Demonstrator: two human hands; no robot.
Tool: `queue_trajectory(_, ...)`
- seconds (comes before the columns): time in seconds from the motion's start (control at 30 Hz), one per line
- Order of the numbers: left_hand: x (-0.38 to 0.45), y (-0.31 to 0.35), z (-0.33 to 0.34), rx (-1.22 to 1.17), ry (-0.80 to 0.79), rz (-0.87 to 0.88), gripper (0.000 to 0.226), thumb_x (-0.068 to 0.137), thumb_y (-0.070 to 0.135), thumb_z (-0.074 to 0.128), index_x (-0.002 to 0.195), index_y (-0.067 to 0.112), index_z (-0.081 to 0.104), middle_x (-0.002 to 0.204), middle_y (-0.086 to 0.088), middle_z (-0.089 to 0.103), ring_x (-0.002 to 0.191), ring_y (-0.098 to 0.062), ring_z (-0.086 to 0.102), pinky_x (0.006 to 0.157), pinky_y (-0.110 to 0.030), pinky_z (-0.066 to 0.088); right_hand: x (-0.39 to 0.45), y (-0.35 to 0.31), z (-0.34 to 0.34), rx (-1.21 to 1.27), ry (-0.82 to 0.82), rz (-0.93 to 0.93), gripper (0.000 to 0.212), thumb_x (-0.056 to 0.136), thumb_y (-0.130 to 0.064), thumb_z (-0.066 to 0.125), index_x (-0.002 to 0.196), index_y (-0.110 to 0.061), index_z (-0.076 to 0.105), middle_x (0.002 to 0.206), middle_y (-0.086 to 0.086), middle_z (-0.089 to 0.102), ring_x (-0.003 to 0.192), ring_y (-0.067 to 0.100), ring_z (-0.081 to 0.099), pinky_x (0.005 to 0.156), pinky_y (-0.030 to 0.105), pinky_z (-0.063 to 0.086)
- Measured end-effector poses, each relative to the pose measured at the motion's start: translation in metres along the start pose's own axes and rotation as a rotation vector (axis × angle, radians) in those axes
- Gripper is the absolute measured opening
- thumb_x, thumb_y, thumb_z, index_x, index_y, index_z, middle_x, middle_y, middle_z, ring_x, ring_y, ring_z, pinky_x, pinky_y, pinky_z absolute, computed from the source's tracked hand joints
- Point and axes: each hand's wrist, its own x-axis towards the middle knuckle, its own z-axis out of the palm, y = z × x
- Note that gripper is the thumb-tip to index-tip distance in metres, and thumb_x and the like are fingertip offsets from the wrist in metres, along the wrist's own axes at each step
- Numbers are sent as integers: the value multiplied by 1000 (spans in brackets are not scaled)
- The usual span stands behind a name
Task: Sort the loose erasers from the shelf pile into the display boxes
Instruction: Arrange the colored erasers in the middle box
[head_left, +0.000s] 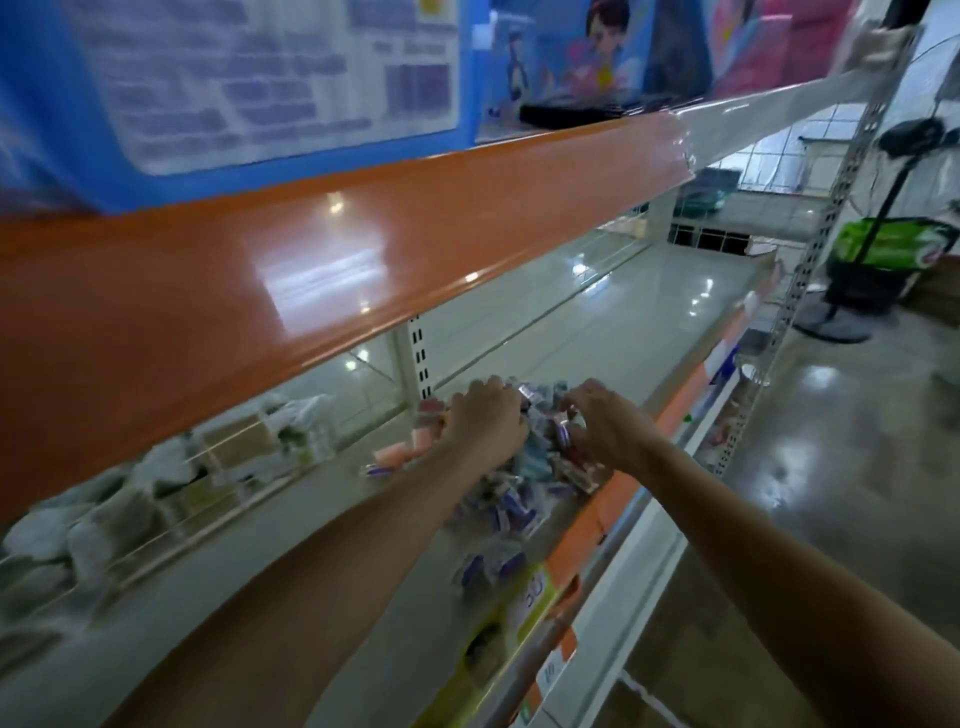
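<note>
two bare forearms reach from the near edge over a pale shelf (291, 587) toward a pile of loose erasers (524, 483), which lies at the shelf's front right edge, just behind the orange price strip (613, 514). a few wrapped purple erasers (493, 566) sit apart on the near side of the pile, by a yellow tag. the left hand (485, 421) rests on the left side of the pile, fingers curled down into the erasers; whether they grasp any is hidden. the right hand (605, 428) is at the pile's right side, its fingers pinching a small wrapped eraser (563, 434). pink erasers (410, 447) lie just left of the left hand. further left along the shelf's back stand blurred clear display boxes (234, 452) among pale bags. beyond the pile the shelf runs bare and glossy to the far right. an orange upper shelf edge (311, 249) crosses above, with blue packaging (234, 78) on top. a standing fan (852, 291) is at far right on the floor.
</note>
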Motion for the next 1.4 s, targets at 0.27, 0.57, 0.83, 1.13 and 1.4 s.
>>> queue_trajectory(0.27,39,-13,24,21,-77,-82,36,88,27,52,119,9,50,117,-9,55,107,-28,53,85,-40,45,62,24,10,-4,-32,-130,39,87,-5,52,126,-13,53,129,6,47,116,24,48,93,32,42)
queue_trajectory(0.57,49,-18,31,-50,-58,-136,38,85,34,57,116,12,53,108,-6,54,98,-23,54,69,-31,37,95,36,21,-132,-82,-210,44,87,-18,57,130,-20,51,126,4,53,117,22,40,92,33,40)
queue_trajectory(0.83,47,-28,39,-211,-40,-170,35,81,31,63,112,16,57,104,-3,60,91,-18,54,70,-27,39,95,41,27,-56,-25,-310,39,85,-12,58,123,-20,52,122,2,55,111,19,43,91,30,38)
queue_trajectory(1.13,28,-36,39,-329,61,-167,31,79,28,66,108,20,61,103,1,62,89,-15,56,77,-34,48,79,41,24,-20,11,-425,29,90,-23,56,119,-24,59,121,1,56,111,17,46,92,29,38)
queue_trajectory(1.4,-4,-42,21,-549,102,-135,25,90,31,55,112,22,63,91,12,62,73,7,53,58,-13,37,58,31,9,352,71,-313,20,89,-21,59,106,-12,63,98,-2,53,86,9,46,70,11,32)
